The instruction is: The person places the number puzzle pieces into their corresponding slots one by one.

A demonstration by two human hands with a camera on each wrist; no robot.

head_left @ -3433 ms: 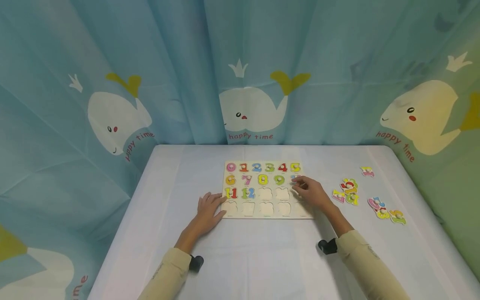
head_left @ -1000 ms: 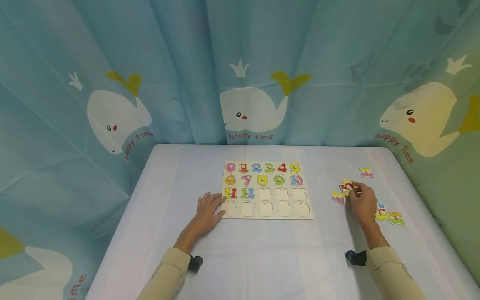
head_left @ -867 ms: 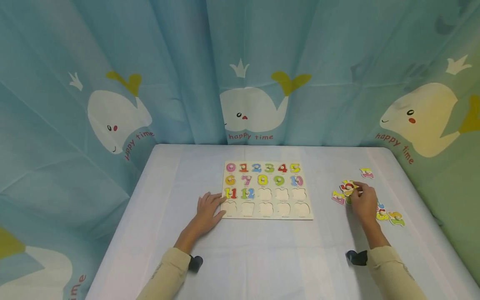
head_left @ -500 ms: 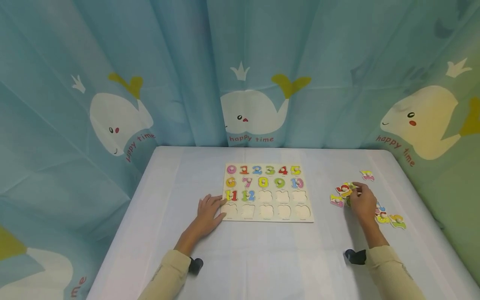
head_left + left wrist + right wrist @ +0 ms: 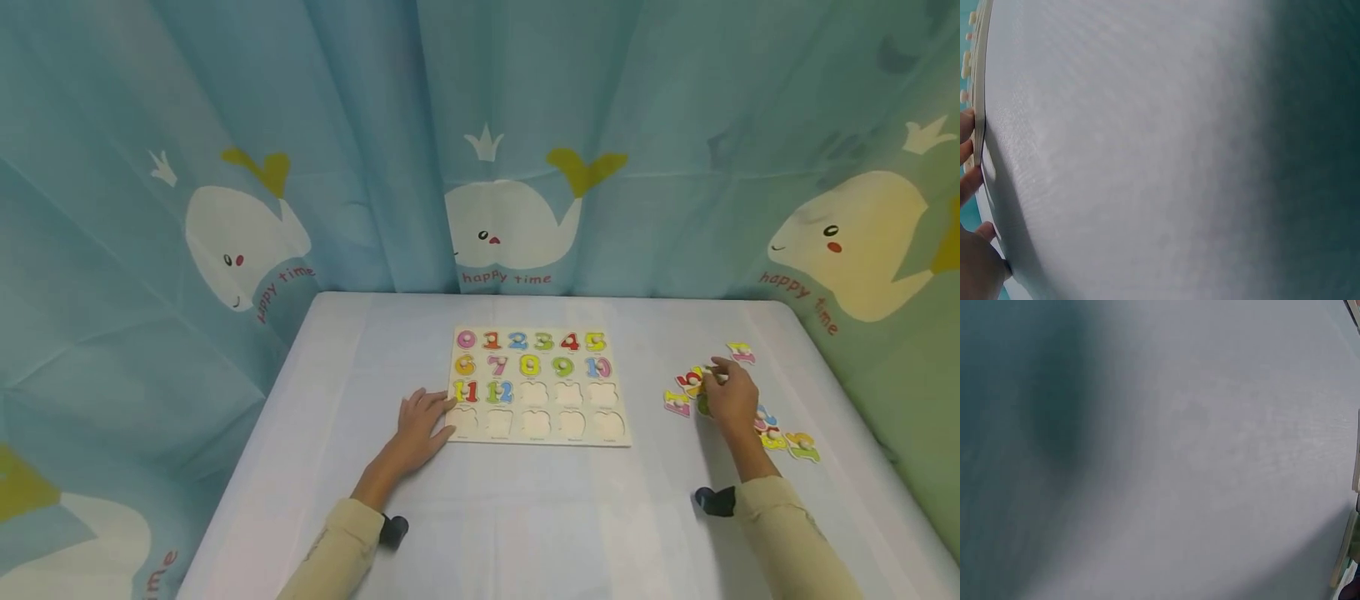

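The step in hand seems to be the choosing of one number piece from the loose pieces [image 5: 691, 382], which lie on the worktop [image 5: 540, 517] to the right of the board [image 5: 553, 440]. The board lies flat; the numbers 0 to 12 sit in it, and eight slots [image 5: 568, 394] have no piece: three at the right of the third row and five in the bottom row. The next move calls, I judge, for lifting one piece free from its neighbours, because some of them appear to overlap and could be dragged together.

The right hand [image 5: 733, 400] is over these pieces. Its fingers are bent and the thumb is near to them, so the gap is narrow; whether a piece is held there, I cannot tell. The left hand [image 5: 422, 423] lies at the left edge of the board, with fingers rather spread; they touch the board, probably to steady it, and grip nothing.
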